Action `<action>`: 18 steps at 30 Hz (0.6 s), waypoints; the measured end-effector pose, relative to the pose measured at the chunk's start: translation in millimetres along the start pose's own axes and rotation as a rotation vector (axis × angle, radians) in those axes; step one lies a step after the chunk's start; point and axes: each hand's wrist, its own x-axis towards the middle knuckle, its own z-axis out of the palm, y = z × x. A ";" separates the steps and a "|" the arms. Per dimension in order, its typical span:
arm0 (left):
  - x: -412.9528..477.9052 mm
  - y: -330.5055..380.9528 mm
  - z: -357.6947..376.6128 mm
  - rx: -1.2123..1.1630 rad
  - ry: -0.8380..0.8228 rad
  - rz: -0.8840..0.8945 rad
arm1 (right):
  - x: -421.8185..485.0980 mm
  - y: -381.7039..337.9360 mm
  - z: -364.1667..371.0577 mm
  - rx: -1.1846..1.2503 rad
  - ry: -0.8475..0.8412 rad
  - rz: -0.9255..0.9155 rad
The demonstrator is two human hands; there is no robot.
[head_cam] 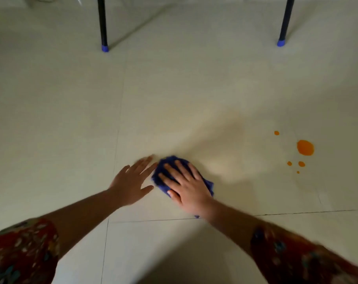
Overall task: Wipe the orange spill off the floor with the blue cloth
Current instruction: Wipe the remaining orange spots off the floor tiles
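From the head view, the cloth (171,160) is seen bunched on the floor (174,99), low and centre, and it is pinned flat under the right hand (186,185), whose fingers are spread straight across the top; nothing is curled round it, it is simply pressed down. The left hand (131,185) is laid out just beside it, fingers straight and grasping nothing, its fingertips at the cloth's left edge; whether they touch it cannot be told through the blur. The spill (305,147) is found well apart to the right: one round orange pool, with small drops (301,163) scattered near it, all unwiped as yet. Two dark chair legs (103,23) are seen far back, out of the way. The cloth is judged light, soft and limp, so it should fold and bunch under any push. It is best taken from above with a flat palm over its middle, so that the wad is kept broad and slid as one piece. The smooth tile should let it glide easily. The liquid may be smeared if too little pressure is given.
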 end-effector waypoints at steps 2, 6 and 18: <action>-6.6 -2.5 -12.9 0.012 -0.057 -0.032 | 36.7 10.8 -15.6 -0.087 -0.110 -0.210; -11.1 -18.6 -49.1 0.012 -0.052 -0.052 | 102.1 57.7 -51.7 -0.062 -0.329 0.219; -32.1 -76.2 38.9 -0.547 0.366 -0.468 | 110.4 -32.4 -14.9 -0.153 -0.106 -0.178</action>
